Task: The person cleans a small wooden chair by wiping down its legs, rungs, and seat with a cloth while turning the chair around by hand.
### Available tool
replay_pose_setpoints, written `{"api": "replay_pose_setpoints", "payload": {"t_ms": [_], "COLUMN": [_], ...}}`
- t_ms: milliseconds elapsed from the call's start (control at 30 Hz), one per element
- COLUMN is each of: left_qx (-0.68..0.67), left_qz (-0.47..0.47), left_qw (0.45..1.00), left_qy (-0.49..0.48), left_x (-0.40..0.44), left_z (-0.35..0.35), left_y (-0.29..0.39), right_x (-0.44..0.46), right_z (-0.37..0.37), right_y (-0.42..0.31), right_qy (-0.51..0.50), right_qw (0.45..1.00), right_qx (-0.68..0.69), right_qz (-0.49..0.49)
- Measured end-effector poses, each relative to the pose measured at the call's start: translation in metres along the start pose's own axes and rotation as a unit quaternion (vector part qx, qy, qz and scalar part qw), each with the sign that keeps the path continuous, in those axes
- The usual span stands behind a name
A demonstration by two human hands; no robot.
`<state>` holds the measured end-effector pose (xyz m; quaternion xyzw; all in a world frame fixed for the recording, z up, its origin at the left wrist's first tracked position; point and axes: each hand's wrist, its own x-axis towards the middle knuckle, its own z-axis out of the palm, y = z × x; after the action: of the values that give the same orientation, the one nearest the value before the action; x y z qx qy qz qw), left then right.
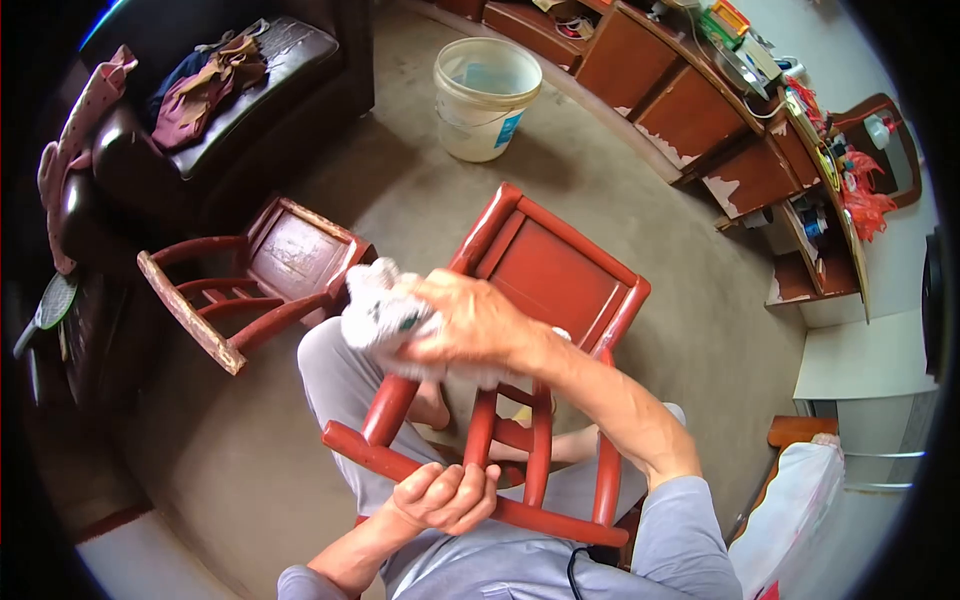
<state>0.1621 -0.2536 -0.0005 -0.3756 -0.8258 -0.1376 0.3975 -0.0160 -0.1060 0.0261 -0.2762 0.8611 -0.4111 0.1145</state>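
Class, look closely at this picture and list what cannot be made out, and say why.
All in the head view:
- Fingertips of the right hand: lost in the bunched cloth and blur.
- Palm of the left hand: turned away, around the back rail of the red chair.
- Floor of the bucket: behind its near wall.
- Dark object at far right: cut off by the edge.

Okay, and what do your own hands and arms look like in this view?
Both the left hand and right hand are bare, with no glove or watch showing. The forearms are uncovered; plain grey sleeves, left and right, end near the elbows.
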Motion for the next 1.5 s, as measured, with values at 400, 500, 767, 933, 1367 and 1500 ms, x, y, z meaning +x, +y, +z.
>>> {"api": "replay_pose_setpoints", "payload": {"t_ms": [400, 500, 767, 933, 1367, 1500], "left_qx": [-0.021, -0.017, -0.026, -0.018, -0.042, -0.013], "left_qz": [-0.004, 0.002, -0.002, -0.002, 0.006, 0.000], "left_qw": [1.000, 1.000, 1.000, 1.000, 0.999, 1.000], "left_qy": [0.005, 0.007, -0.001, 0.013, -0.017, 0.003], "left_x": [0.009, 0.011, 0.010, 0.008, 0.002, 0.001], "left_z": [0.003, 0.003, 0.003, 0.004, -0.002, 0.001], "left_y": [-0.002, -0.003, -0.003, -0.003, -0.003, -0.001], "right_x": [0.023, 0.011, -0.029, -0.078, -0.155, -0.130], "right_z": [0.006, -0.009, -0.011, -0.033, -0.033, -0.016], "right_y": [0.080, -0.006, -0.025, 0.070, -0.017, 0.060], "right_qy": [0.097, 0.002, 0.002, -0.020, -0.098, -0.062], "right_qw": [0.985, 0.998, 0.997, 0.977, 0.991, 0.972], "right_qx": [-0.135, -0.058, -0.002, -0.189, -0.004, -0.133], "right_qz": [0.051, -0.037, -0.071, 0.098, 0.095, 0.181]}}
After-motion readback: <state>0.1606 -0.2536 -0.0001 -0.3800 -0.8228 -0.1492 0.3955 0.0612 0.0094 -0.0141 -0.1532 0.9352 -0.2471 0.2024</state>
